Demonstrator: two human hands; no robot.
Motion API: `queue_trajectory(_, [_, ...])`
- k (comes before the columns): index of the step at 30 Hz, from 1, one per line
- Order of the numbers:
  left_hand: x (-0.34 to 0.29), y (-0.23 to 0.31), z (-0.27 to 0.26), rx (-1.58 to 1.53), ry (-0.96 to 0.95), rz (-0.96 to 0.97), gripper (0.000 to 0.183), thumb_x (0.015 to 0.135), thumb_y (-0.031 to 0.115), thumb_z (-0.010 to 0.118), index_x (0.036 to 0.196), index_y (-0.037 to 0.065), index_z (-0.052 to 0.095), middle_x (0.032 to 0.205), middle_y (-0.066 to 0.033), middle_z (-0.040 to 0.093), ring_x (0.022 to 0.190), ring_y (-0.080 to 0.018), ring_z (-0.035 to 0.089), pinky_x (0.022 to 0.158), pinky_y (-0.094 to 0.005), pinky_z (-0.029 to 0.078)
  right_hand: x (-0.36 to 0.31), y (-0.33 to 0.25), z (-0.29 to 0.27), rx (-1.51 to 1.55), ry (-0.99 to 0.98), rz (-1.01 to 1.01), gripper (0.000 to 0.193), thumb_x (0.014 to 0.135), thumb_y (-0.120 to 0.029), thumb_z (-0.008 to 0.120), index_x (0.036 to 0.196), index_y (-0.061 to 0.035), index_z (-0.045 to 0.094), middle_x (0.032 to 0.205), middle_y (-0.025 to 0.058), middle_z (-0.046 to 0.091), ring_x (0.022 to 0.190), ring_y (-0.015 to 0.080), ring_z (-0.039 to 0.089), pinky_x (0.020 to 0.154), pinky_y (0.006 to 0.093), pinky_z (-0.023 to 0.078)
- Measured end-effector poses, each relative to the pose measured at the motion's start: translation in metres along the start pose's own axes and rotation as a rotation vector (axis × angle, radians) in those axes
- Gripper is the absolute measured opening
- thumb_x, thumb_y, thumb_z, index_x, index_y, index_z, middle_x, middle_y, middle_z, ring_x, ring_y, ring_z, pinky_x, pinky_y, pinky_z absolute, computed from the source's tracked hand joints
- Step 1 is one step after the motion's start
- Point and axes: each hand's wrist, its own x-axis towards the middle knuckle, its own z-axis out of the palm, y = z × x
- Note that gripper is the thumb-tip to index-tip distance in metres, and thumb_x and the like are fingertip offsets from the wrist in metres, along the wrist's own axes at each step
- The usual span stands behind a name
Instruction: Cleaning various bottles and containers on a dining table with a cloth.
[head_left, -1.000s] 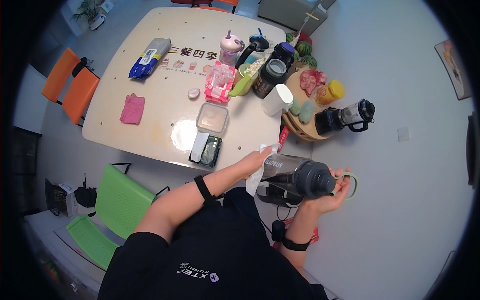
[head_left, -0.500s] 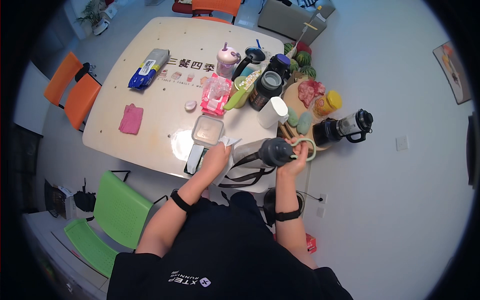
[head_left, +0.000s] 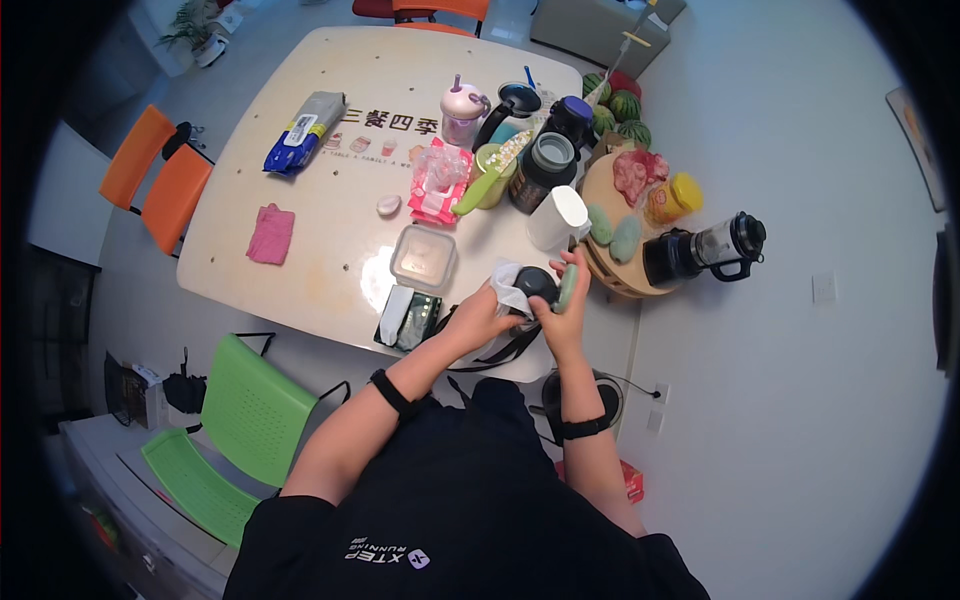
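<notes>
A large bottle with a dark rounded lid (head_left: 537, 283) stands at the table's near edge in front of me, its body mostly hidden by my hands. My left hand (head_left: 480, 320) is closed on a white tissue (head_left: 508, 289), which presses against the lid's left side. Around the lid's right side curls my right hand (head_left: 562, 320), its thumb on the near side and its fingers by the pale green carry loop (head_left: 568, 288). A dark strap (head_left: 515, 350) trails below the bottle. Left of it sits a tissue pack (head_left: 405, 318) with a tissue sticking out.
A clear lidded box (head_left: 423, 256), a pink wipes pack (head_left: 438, 190), a white canister (head_left: 556, 218) and several cups crowd the table (head_left: 330, 230) beyond my hands. To the right, a round wooden board (head_left: 605, 268) bears a blender (head_left: 690, 255) and jar. A green chair (head_left: 255, 410) stands left.
My left hand has moved right with the tissue onto the bottle's lid. My right hand has shifted left, from the carry loop to the lid, and the bottle's top now faces up toward me.
</notes>
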Motion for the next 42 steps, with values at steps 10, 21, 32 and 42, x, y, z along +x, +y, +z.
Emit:
queue_trajectory(10, [0.000, -0.058, -0.005, -0.135, 0.182, -0.227, 0.033, 0.082, 0.018, 0.056, 0.109, 0.000, 0.059, 0.097, -0.0127, 0.066, 0.090, -0.0244, 0.062, 0.078, -0.0330, 0.047, -0.020, -0.024, -0.009, -0.736, -0.278, -0.197, 0.059, 0.075, -0.039, 0.066, 0.123, -0.0083, 0.049, 0.126, 0.0099, 0.049, 0.119, 0.0322, 0.043, 0.102, 0.0513, 0.029])
queue_trajectory(21, [-0.027, 0.035, -0.036, -0.310, 0.317, 0.100, 0.029, 0.083, 0.015, 0.056, 0.109, 0.001, 0.057, 0.113, -0.0175, 0.057, 0.104, -0.0325, 0.056, 0.090, -0.0356, 0.043, -0.023, -0.064, -0.004, -0.715, -0.146, -0.156, 0.058, 0.080, -0.029, 0.066, 0.127, -0.0007, 0.045, 0.133, 0.0161, 0.043, 0.125, 0.0368, 0.039, 0.104, 0.0435, 0.030])
queue_trajectory(32, [-0.027, 0.113, 0.013, 0.085, -0.245, 0.568, 0.055, 0.076, 0.015, 0.064, 0.124, -0.002, 0.042, 0.132, -0.0252, 0.038, 0.117, -0.0391, 0.042, 0.100, -0.0435, 0.033, -0.079, -0.074, -0.064, 0.428, 0.285, 0.528, 0.032, 0.090, -0.003, 0.052, 0.120, 0.0049, 0.049, 0.123, 0.0097, 0.052, 0.113, 0.0183, 0.050, 0.095, 0.0312, 0.041])
queue_trajectory(42, [-0.003, 0.104, 0.033, 0.854, 0.037, 0.363, 0.083, 0.061, 0.034, 0.077, 0.129, 0.003, 0.041, 0.141, -0.0137, 0.032, 0.124, -0.0361, 0.035, 0.100, -0.0535, 0.030, -0.025, -0.032, -0.131, 0.354, 0.520, 0.605, 0.023, 0.090, 0.001, 0.050, 0.113, 0.0038, 0.052, 0.112, 0.0102, 0.058, 0.102, 0.0190, 0.058, 0.088, 0.0280, 0.046])
